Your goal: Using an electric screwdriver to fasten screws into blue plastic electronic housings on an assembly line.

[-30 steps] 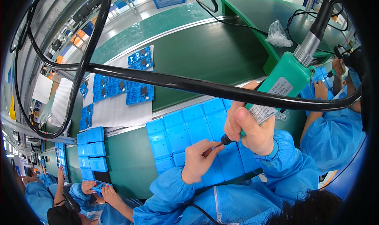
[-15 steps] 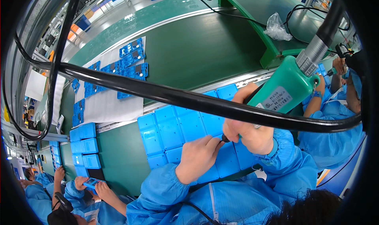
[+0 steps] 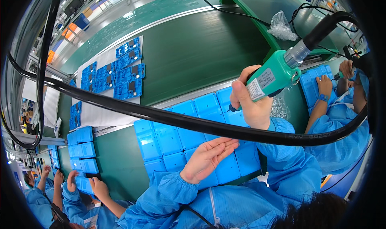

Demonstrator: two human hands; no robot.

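My right hand (image 3: 255, 106) is wrapped around a green electric screwdriver (image 3: 270, 79), whose dark tip (image 3: 233, 108) points down-left over a blue plastic cover (image 3: 236, 115). The tip appears close to the cover; contact cannot be told. My left hand (image 3: 209, 158) is turned palm up over the nearer covers, fingers stretched out and slightly cupped, the thumb lying near them. Nothing can be made out in it. Several blue covers (image 3: 195, 135) lie side by side in rows beneath both hands, with small dark holes near their corners.
A thick black cable (image 3: 169, 120) crosses the view in front of the covers. Blue housings with circuit parts (image 3: 129, 88) lie on a white sheet (image 3: 120, 105) at far left. Clear plastic bags (image 3: 281, 26) sit on a green stand (image 3: 257, 12). Co-workers' hands (image 3: 98, 188) are at both sides.
My right hand has lifted the screwdriver up and away from my left hand, to a farther cover. My left hand has loosened from its pinch near the tip and turned palm up.
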